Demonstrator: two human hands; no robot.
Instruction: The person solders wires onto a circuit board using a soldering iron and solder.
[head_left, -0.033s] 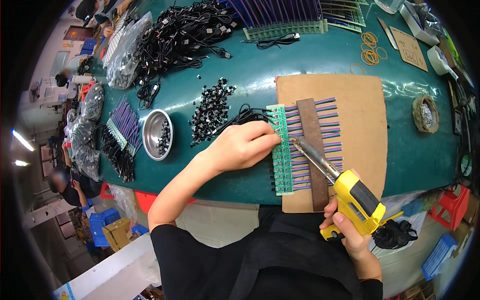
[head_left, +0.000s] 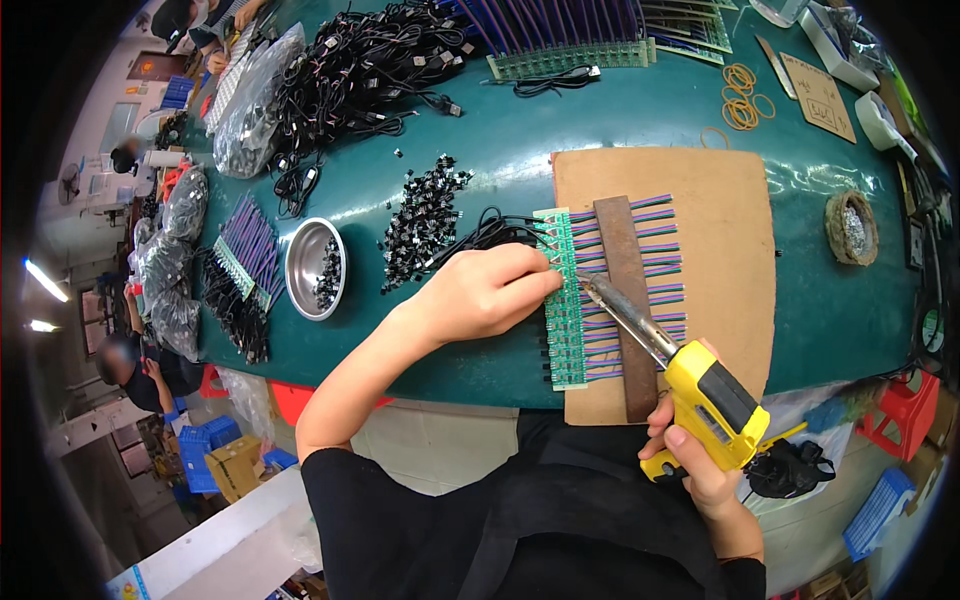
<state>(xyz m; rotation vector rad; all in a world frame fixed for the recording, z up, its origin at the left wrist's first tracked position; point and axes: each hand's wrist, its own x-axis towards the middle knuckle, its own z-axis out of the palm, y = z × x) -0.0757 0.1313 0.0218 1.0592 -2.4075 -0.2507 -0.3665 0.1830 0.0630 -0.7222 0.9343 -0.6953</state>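
My right hand point(head_left: 695, 455) grips a yellow and black soldering gun point(head_left: 715, 400). Its metal tip rests at or just over the right side of a green circuit board strip point(head_left: 567, 350). My left hand point(head_left: 490, 290) is pinched at the strip's left edge, close to the tip; whatever sits between its fingertips is hidden. Black cables point(head_left: 490, 232) run to the board just beyond that hand. Thin purple, blue and dark wires point(head_left: 665, 265) fan out from the strip's right side. Across them lies a rusty flat metal bar point(head_left: 625, 270), all on a cardboard sheet point(head_left: 720, 250).
Left of the board are loose small black connectors point(head_left: 425, 215) and a metal bowl point(head_left: 315, 270) with more. Black USB cables point(head_left: 370, 70) are heaped at the far left. Wired board strips point(head_left: 570, 60) stand at the back, rubber bands point(head_left: 740, 100) and a round holder point(head_left: 851, 228) to the right.
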